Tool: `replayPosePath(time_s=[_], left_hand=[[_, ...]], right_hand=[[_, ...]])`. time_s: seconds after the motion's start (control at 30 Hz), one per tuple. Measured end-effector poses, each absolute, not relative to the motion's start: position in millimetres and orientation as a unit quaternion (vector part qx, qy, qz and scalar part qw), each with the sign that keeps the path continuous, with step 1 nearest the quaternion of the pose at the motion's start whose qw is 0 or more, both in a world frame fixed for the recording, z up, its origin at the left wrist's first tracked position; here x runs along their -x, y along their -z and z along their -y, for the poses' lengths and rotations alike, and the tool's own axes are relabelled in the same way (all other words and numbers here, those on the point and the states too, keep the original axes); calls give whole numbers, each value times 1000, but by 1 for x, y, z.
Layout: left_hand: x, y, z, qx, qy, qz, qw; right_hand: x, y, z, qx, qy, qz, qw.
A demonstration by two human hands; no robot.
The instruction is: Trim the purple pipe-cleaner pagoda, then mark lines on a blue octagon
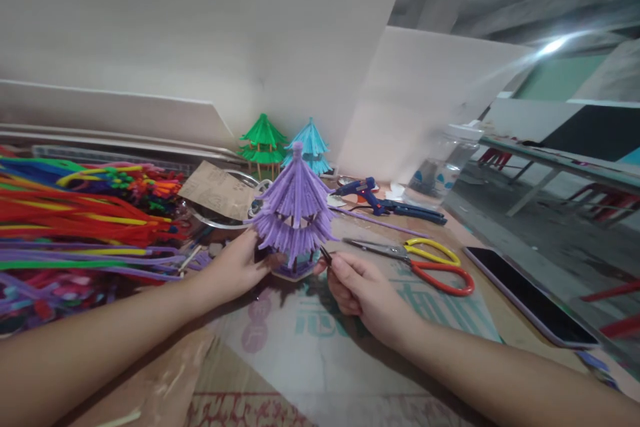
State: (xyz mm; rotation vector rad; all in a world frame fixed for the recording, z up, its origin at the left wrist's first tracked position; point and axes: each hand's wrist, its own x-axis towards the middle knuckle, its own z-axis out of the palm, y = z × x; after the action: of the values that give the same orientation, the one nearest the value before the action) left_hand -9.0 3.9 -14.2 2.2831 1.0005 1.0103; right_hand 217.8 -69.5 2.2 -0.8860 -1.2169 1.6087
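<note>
A purple pipe-cleaner pagoda [295, 210] with two fringed roof tiers stands on the cardboard-covered table. My left hand [235, 270] grips its base from the left, fingers curled under the lower fringe. My right hand [357, 290] is closed in a pinch on a small dark tool whose tip [325, 255] touches the right side of the base; I cannot make out what the tool is.
A heap of coloured pipe cleaners [75, 213] fills the left. Green [263, 143] and blue [311, 147] pagodas stand at the back wall. A blue glue gun [367, 193], red-and-yellow scissors [425, 263], a phone [530, 293] and a plastic jar [445, 163] lie to the right.
</note>
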Motion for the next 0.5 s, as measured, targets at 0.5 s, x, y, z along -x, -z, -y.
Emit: replayPosePath(time_s=[0.5], left_hand=[[8, 11, 5, -820, -375, -351, 253]], right_hand=[[-235, 2, 94, 338, -583, 519, 526]])
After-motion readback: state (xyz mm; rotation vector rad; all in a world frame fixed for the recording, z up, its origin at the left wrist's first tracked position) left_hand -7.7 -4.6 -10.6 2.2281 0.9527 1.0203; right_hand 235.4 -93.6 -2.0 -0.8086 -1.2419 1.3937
